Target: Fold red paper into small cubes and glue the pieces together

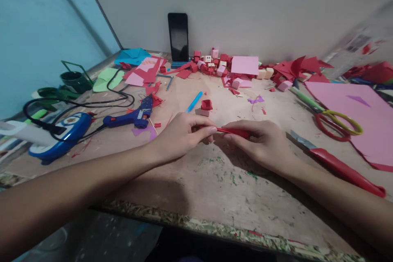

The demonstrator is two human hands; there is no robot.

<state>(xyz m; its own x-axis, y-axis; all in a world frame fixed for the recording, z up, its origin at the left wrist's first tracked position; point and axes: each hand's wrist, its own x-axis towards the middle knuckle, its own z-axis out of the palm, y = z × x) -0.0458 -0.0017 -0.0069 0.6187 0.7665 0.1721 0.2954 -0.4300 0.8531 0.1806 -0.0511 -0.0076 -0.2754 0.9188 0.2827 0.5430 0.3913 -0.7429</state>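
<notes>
My left hand [192, 133] pinches the left end of a thin red piece [235, 132] that looks like folded paper, though much of it is hidden by fingers. Its wider right end lies under the closed fingers of my right hand [260, 141]. Both hands are just above the tabletop. A small open red paper box [206, 104] on a pink base sits just beyond my left fingers. Behind my left hand lies a blue stick-like tool [194, 101]. The red-handled knife [344, 170] rests right of my right hand.
Left are a blue glue gun [132, 116], its looping black cord [101, 104] and a blue-and-white device [61, 135]. A phone [179, 39] stands at the back beside several small paper cubes [211, 65]. Scissors [334, 125] overlap pink sheets [368, 110] at right. The chipped table edge [215, 227] runs in front.
</notes>
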